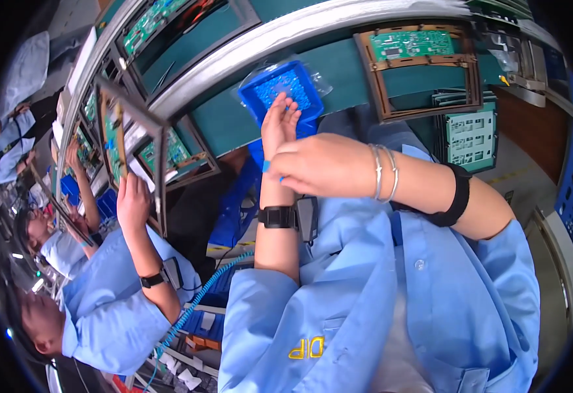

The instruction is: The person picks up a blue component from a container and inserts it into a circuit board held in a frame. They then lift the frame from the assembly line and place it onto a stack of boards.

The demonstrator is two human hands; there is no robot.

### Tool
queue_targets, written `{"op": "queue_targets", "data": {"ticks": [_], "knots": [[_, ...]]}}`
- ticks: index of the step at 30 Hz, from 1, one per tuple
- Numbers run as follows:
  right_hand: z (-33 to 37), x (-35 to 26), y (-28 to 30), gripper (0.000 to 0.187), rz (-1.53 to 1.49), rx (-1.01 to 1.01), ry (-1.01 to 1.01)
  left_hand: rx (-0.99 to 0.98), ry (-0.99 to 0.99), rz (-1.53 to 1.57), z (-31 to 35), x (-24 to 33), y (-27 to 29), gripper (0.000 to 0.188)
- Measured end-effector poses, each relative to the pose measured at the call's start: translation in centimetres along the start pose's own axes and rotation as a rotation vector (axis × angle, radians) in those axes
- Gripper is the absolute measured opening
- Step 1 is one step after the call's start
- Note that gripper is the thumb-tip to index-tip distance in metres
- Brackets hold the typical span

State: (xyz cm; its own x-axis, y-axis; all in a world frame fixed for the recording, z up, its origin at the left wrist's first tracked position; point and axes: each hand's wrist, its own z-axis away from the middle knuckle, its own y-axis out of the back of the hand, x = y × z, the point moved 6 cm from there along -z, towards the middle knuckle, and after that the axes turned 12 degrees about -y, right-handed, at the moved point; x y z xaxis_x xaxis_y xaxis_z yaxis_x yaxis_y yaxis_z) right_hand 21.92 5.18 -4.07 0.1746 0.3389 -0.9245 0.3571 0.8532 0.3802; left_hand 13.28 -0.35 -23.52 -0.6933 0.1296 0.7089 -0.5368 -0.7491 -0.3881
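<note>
My left hand [281, 121] is stretched forward, palm turned up and fingers apart, over a blue plastic tray [250, 101] filled with small blue parts [285, 85]. Across my left wrist lies my right hand [322, 165], its fingers bent together and slightly blurred. Blue bits that look like part of a band [266, 166] show at the wrist around my right fingertips; what these fingers grip is mostly hidden. A black strap with a small box [278, 217] sits further down my left forearm. Two silver bangles [385, 173] circle my right wrist.
A brown frame [365, 75] carrying a green circuit board [414, 44] lies on the green bench at right, beside stacked panels [471, 141]. A metal rail [313, 23] runs behind. At left a co-worker's hand [133, 202] holds a tilted frame [161, 160]; a blue coiled cord [198, 298] hangs between us.
</note>
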Motion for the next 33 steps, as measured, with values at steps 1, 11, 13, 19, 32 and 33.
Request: {"op": "queue_targets", "data": {"ticks": [1,11,13,19,32,33], "knots": [[0.4,1.1,1.2,0.027,0.015,0.016,-0.015,-0.023,0.011,0.002,-0.2,-0.5,-0.3,0.033],[14.5,27.6,15.2,0.013,-0.294,0.757,-0.778,0.069,0.069,-0.015,1.9,0.3,0.3,0.033],[15.7,29.3,16.6,0.013,-0.257,0.832,-0.833,0.092,0.080,-0.052,1.8,0.4,-0.7,0.033],[14.3,28.1,19.8,0.011,0.281,0.855,-0.655,0.084,0.022,-0.144,1.5,0.0,-1.7,0.033],[13.9,28.1,19.1,0.009,0.460,0.806,-0.494,0.068,0.007,-0.133,1.7,-0.6,-1.8,0.035],[13.8,27.9,19.1,0.009,0.500,0.809,-0.468,0.072,0.007,-0.133,1.7,-0.5,-1.8,0.035]]}}
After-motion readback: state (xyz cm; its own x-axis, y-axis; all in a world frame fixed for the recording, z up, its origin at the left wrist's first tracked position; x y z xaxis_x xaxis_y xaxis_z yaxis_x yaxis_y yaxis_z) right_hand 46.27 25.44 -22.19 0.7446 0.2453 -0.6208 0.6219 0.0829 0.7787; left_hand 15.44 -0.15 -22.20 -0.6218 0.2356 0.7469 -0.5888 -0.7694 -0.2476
